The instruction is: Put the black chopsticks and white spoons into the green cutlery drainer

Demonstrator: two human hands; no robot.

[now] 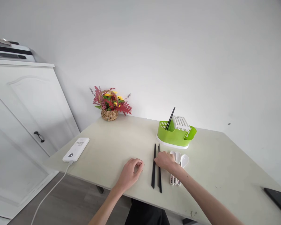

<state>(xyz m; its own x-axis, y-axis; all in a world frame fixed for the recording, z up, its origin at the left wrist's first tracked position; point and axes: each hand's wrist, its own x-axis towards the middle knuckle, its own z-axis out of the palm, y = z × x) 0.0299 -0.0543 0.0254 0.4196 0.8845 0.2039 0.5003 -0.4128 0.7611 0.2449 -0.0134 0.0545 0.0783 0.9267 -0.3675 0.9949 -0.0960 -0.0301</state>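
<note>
My right hand [165,161] is closed over the middle of the right-hand pair of black chopsticks [159,179], which lies on the table. Another pair of black chopsticks [154,168] lies alongside, just left of its fingertips. Under and beside my right wrist are several white spoons [184,160], partly hidden by the hand and forearm. My left hand [130,172] rests on the table left of the chopsticks, its fingers curled in toward the thumb with nothing seen in them. Behind stands a green cutlery holder [170,137] with black chopsticks [170,118] leaning in its left compartment.
A white slotted piece [181,123] sits atop the holder. At the table's [121,137] back left is a flower basket [109,115]. A white power bank [76,149] with a cable [53,187] lies at the left edge, a dark phone [278,200] at the right. A white cabinet [32,125] stands left.
</note>
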